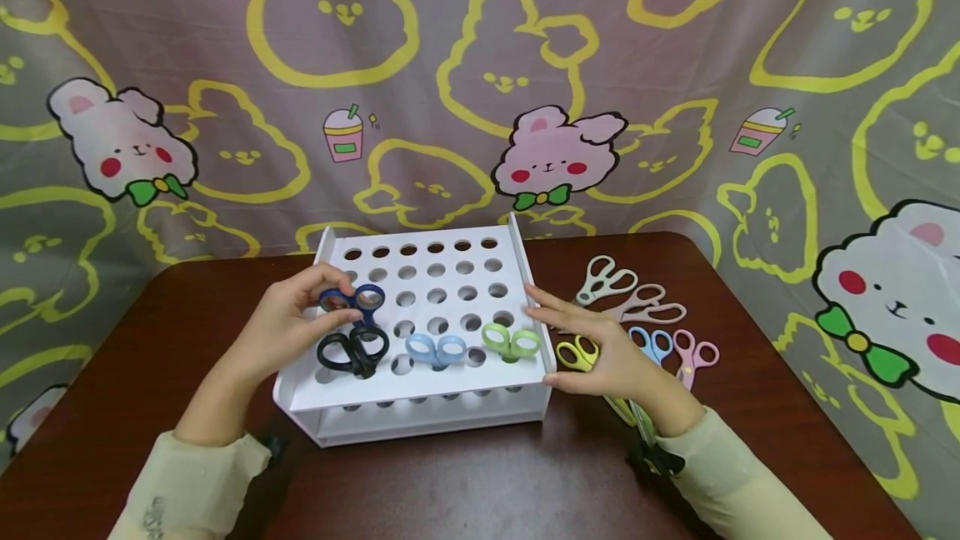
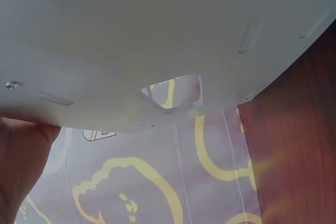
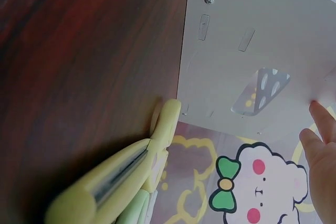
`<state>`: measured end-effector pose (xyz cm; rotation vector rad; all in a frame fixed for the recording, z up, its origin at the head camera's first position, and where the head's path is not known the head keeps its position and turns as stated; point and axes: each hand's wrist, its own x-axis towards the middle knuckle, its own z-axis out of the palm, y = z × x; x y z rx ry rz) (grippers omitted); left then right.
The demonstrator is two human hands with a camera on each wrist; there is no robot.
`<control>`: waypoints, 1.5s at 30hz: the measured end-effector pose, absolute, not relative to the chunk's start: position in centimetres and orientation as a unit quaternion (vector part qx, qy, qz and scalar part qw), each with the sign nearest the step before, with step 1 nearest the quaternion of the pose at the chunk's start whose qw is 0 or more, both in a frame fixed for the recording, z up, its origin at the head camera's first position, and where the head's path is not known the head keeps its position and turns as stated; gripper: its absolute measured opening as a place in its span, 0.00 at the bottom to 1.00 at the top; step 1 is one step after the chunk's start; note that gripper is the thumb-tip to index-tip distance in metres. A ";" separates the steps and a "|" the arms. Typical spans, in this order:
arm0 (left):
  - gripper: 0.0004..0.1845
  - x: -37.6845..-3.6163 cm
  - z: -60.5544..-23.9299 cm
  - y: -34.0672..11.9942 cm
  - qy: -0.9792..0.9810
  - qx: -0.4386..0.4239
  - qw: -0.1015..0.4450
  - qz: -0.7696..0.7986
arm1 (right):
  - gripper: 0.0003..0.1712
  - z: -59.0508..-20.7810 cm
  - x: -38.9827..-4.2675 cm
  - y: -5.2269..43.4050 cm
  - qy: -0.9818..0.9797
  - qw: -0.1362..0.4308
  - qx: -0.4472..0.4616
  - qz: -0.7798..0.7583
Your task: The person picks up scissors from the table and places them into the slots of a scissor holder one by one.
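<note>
Scissors fill the white holed rack (image 1: 517,257) slowly — black (image 1: 352,350), blue (image 1: 437,349) and green (image 1: 512,342) pairs stand in its front row. Left hand (image 1: 288,325) pinches a dark blue pair (image 1: 352,300) over the second row; right hand (image 1: 600,348), fingers straight, steadies the rack's side — five pairs wait on the table (image 1: 465,482).

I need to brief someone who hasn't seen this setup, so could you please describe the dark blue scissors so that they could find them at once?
Start at the white rack with round holes in the middle of the brown table. Along its front row stand black, light blue and green scissors. The dark blue scissors sit just behind the black pair, the only ones gripped by the left hand.
</note>
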<state>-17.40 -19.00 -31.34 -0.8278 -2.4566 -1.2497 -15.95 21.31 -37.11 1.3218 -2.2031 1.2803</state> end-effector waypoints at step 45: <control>0.38 -12.7 -32.3 -26.8 -0.899 -0.232 0.010 -0.371 | 0.43 -36.7 -15.8 21.5 -0.769 0.134 0.458 0.424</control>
